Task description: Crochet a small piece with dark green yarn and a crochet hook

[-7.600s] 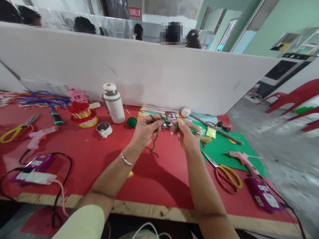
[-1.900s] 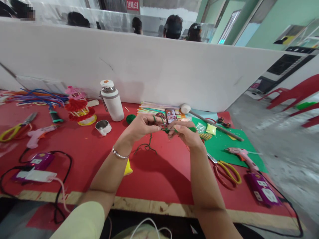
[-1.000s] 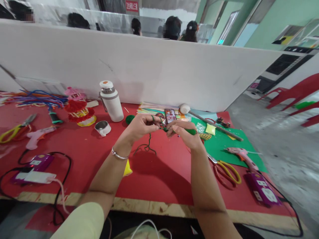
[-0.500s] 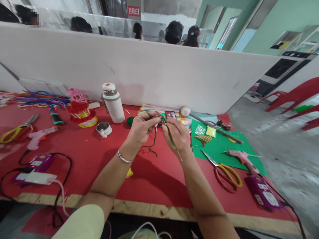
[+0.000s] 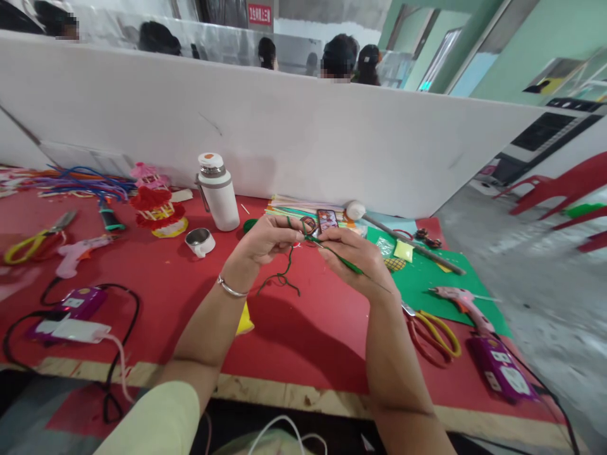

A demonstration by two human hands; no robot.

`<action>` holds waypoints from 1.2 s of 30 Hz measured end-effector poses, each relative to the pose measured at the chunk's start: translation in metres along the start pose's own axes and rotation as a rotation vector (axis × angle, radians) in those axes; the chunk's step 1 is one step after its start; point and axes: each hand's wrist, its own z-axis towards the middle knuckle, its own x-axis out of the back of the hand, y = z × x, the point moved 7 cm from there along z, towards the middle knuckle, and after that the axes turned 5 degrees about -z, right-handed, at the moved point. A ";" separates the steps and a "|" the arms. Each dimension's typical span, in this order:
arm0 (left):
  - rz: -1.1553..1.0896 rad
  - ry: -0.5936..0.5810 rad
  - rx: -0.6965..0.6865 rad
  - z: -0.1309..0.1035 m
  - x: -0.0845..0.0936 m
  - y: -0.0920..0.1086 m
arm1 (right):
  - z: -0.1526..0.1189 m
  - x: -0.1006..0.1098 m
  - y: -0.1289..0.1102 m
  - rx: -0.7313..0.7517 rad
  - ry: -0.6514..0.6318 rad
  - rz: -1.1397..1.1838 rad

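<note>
Above the middle of the red table, my left hand (image 5: 270, 240) pinches green yarn (image 5: 290, 256), with a strand over its fingers and a loose tail hanging to a loop below. Close on its right, my right hand (image 5: 355, 256) is closed around a thin hook with a green handle (image 5: 348, 261). The hook's tip meets the yarn between the two hands, and its thin metal end points back toward my right wrist. Partly behind my left hand lies a green yarn ball (image 5: 249, 224). A phone (image 5: 327, 220) showing a picture lies just beyond my fingers.
A white thermos (image 5: 220, 199) and cup (image 5: 200, 242) stand left of my hands. Scissors (image 5: 434, 335), a glue gun (image 5: 462, 300) and a purple power strip (image 5: 502, 368) lie at the right. Another glue gun (image 5: 78, 253) is at the left. A white partition (image 5: 284, 136) stands behind.
My right hand has moved right and turned, so the hook lies flatter. My hands are slightly farther apart, and more of the phone shows between them.
</note>
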 end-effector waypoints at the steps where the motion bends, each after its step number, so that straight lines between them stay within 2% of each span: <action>1: 0.007 -0.002 0.010 0.000 0.001 -0.001 | -0.001 0.001 0.001 -0.015 -0.004 0.039; 7: -0.029 -0.137 0.100 0.000 -0.010 -0.009 | -0.008 0.002 0.021 -0.207 -0.009 0.371; 10: -0.101 -0.167 0.113 -0.002 -0.021 -0.012 | -0.010 -0.012 0.033 -0.287 0.019 0.583; 12: -0.151 -0.137 0.083 -0.003 -0.027 -0.012 | -0.009 -0.022 0.037 -0.301 0.075 0.679; 13: -0.173 -0.104 0.041 -0.004 -0.028 -0.011 | -0.008 -0.024 0.038 -0.313 0.130 0.664; 15: -0.174 -0.007 -0.051 -0.005 -0.029 -0.008 | -0.006 -0.026 0.037 -0.333 0.218 0.475; 18: -0.155 0.199 -0.230 -0.008 -0.026 -0.002 | -0.001 -0.028 0.026 -0.285 0.252 0.126; 20: -0.164 0.325 -0.304 -0.010 -0.024 -0.003 | 0.000 -0.029 0.020 -0.241 0.278 -0.014; 23: -0.180 0.405 -0.321 -0.011 -0.028 -0.011 | -0.005 -0.032 0.018 -0.206 0.343 -0.137; 25: -0.194 0.417 -0.324 -0.012 -0.030 -0.014 | -0.008 -0.036 0.018 -0.189 0.380 -0.178; 27: -0.240 0.380 -0.285 -0.011 -0.032 -0.017 | -0.011 -0.036 0.018 -0.171 0.422 -0.180; 30: -0.329 0.228 -0.148 -0.008 -0.034 -0.017 | -0.010 -0.031 0.022 -0.156 0.431 -0.087; 33: -0.323 0.056 -0.035 -0.005 -0.033 -0.012 | -0.006 -0.023 0.031 -0.191 0.331 0.082; 36: -0.273 0.003 -0.029 -0.005 -0.029 -0.006 | -0.003 -0.018 0.035 -0.215 0.241 0.202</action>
